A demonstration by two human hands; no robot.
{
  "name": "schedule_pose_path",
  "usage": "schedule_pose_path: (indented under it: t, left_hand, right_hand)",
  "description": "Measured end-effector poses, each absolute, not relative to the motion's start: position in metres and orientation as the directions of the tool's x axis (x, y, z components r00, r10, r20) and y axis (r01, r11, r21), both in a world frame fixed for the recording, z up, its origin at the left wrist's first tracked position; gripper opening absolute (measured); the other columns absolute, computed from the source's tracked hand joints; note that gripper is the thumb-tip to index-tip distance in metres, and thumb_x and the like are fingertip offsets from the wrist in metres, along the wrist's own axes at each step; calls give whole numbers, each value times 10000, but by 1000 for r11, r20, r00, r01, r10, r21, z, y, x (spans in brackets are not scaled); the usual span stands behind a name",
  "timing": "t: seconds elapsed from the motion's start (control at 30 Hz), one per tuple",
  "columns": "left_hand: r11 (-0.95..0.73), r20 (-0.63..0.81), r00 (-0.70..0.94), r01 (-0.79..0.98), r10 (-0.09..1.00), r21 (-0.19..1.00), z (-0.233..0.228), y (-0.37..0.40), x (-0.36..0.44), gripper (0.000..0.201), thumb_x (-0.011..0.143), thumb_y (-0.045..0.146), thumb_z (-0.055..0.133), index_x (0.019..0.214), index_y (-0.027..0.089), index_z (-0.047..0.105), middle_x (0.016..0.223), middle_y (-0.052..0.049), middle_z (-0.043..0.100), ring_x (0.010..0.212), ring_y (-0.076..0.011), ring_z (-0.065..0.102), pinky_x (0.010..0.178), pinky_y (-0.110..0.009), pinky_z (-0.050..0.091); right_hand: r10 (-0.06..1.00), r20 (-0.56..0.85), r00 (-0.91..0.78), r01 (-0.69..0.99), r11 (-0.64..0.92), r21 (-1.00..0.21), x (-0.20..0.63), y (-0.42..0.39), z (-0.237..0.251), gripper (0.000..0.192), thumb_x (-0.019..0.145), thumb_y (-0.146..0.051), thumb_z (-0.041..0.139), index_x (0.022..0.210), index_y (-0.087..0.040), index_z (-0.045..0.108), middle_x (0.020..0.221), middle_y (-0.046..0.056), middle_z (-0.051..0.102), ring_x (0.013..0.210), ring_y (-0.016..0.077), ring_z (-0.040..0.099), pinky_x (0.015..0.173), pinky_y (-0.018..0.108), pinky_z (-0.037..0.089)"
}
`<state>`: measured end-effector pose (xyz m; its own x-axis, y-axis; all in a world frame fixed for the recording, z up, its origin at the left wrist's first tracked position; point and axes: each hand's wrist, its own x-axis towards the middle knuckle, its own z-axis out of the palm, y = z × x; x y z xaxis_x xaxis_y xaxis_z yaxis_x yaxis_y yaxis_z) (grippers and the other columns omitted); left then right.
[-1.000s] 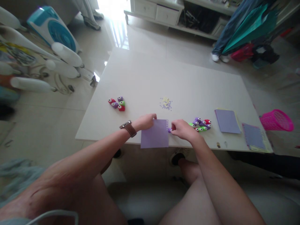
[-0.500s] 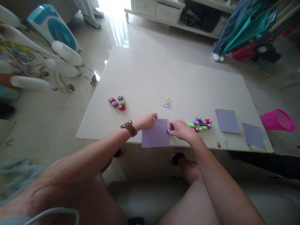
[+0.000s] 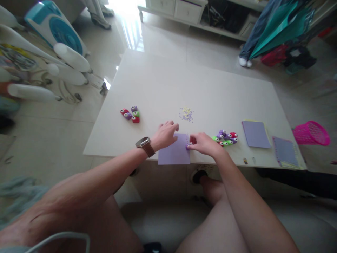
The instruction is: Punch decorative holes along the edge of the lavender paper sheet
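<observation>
A sheet of purple paper (image 3: 173, 153) lies at the table's front edge, its lower part jutting past the edge. Small holes run down the upper part of its right side. My right hand (image 3: 201, 143) grips a small purple hole punch (image 3: 187, 147) at that side; the fingers partly cover it. Over the sheet's upper left corner, my left hand (image 3: 167, 133) is open with fingers spread, holding nothing. Beyond the sheet is a pile of tiny yellow and purple paper bits (image 3: 186, 114). Several coloured punches with eye shapes (image 3: 226, 137) sit right of my right hand.
Another group of punches (image 3: 131, 114) stands on the left of the white table (image 3: 158, 77). At right lie a stack of purple sheets (image 3: 256, 134), hole-edged sheets (image 3: 285, 151) and two tiny items (image 3: 245, 161). A pink basket (image 3: 312, 133) is beyond the right edge.
My left hand has lifted from the sheet's upper left corner and spread its fingers. The right hand stays at the right side with the purple hole punch.
</observation>
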<state>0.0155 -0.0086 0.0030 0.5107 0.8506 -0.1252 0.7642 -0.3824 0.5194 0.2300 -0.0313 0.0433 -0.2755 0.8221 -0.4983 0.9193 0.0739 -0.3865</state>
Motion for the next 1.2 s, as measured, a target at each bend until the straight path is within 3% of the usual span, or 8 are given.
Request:
schedule_pose_path:
  t: [0.13, 0.23, 0.43, 1.2]
  left_hand:
    - [-290, -286, 530, 755, 798, 588, -5, -14, 22, 151, 857, 331, 645, 952, 214, 637, 944, -48, 721, 832, -210, 644, 695, -313, 448]
    - [-262, -336, 523, 768, 783, 584, -14, -15, 25, 159, 859, 365, 660, 922, 220, 652, 925, -41, 737, 788, -195, 644, 644, -293, 413]
    - [-311, -297, 536, 768, 790, 559, -21, -18, 25, 166, 854, 337, 666, 970, 219, 669, 943, -54, 749, 818, -204, 668, 667, -291, 431]
    - [-355, -279, 555, 769, 784, 531, -19, -20, 27, 173, 847, 257, 634, 1011, 218, 675, 988, -61, 759, 898, -228, 694, 754, -314, 493]
  right_hand:
    - [796, -588, -147, 938, -77, -339, 244, -23, 44, 195, 873, -359, 739, 886, -167, 704, 916, 64, 767, 840, 177, 674, 686, 238, 435]
    - [736, -669, -103, 936, -155, -315, 250, -19, 40, 307, 865, -454, 749, 912, -152, 729, 910, 79, 776, 814, 187, 681, 644, 248, 431]
    - [651, -734, -196, 926, -124, -358, 244, -17, 31, 327, 837, -458, 774, 850, -132, 764, 840, 73, 772, 773, 188, 662, 630, 255, 420]
    - [650, -734, -197, 934, -103, -341, 235, -16, 35, 256, 875, -368, 738, 862, -116, 786, 844, 85, 779, 783, 187, 674, 628, 243, 428]
